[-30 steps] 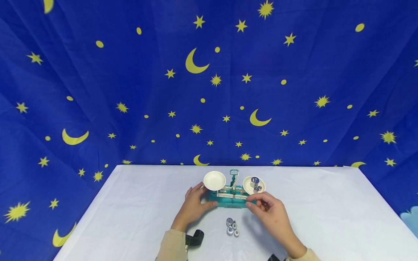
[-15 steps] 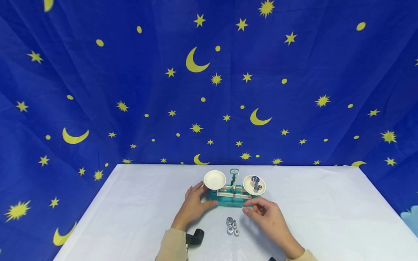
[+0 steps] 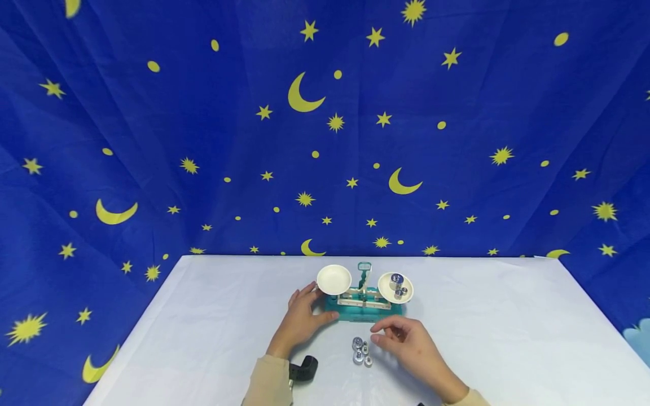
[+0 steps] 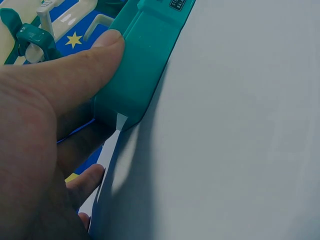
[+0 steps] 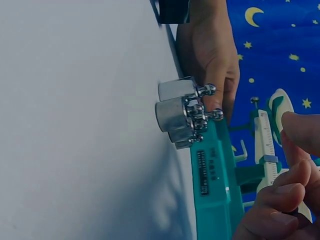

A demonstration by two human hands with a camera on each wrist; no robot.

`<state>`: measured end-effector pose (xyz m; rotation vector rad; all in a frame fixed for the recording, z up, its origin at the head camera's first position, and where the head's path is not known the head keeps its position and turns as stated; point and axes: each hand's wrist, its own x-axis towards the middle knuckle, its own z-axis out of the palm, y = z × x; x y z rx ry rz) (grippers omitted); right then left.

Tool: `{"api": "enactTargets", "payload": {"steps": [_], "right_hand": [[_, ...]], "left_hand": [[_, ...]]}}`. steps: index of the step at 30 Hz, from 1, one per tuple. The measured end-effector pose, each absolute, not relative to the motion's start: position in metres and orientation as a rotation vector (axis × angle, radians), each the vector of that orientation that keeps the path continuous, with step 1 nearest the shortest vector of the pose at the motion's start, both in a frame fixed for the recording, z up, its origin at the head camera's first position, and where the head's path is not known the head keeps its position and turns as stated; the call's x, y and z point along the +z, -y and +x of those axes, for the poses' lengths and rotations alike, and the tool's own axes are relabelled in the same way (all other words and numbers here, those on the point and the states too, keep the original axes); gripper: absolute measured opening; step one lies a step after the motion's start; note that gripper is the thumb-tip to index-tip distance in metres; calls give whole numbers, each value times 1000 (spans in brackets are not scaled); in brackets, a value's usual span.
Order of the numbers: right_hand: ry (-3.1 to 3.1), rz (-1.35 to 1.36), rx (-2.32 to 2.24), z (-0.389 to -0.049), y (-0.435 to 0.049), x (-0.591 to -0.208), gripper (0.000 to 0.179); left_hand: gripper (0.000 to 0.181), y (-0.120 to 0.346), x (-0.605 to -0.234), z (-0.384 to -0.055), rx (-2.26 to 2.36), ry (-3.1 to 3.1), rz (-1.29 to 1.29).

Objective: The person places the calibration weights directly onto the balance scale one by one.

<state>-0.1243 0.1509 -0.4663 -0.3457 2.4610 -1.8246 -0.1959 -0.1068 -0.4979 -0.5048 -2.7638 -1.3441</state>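
A teal balance scale (image 3: 363,313) stands on the table, its left pan (image 3: 333,280) bare. Three metal weights (image 3: 398,286) sit on its right pan (image 3: 385,288). My left hand (image 3: 301,322) grips the left end of the base (image 4: 142,55), thumb on top and fingers round the end. My right hand (image 3: 413,344) hovers in front of the base, fingers loosely curled, with nothing between thumb and index finger. Just left of its fingertips, several silver weights (image 3: 358,357) stand in a cluster on the table; their knobs show in the right wrist view.
The white table (image 3: 508,332) runs back to a blue cloth (image 3: 244,141) with yellow stars and moons. A black strap (image 3: 303,369) is on the left wrist. The scale's graduated beam (image 5: 266,145) carries a small slider (image 5: 270,158).
My right hand has drawn back from the scale's right front, down and left toward the loose weights. My left hand has stayed on the base.
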Motion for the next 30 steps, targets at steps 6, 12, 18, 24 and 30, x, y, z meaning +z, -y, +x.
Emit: {"api": "enactTargets", "payload": {"steps": [6, 12, 18, 24, 30], "right_hand": [[-2389, -358, -1781, -125, -151, -470, 19], [-2304, -296, -1748, -128, -151, -474, 21], [-2233, -346, -1729, -128, -151, -476, 21], [-2192, -382, -1691, -128, -153, -478, 21], [-2177, -403, -1712, -128, -152, -482, 20]], "left_hand": [[68, 107, -497, -196, -1334, 2771, -499], [67, 107, -497, -197, -1323, 2792, -479], [67, 107, -497, -198, -1333, 2793, -478], [67, 107, -497, -198, -1335, 2796, -476], [67, 107, -497, -197, -1337, 2791, -477]]}}
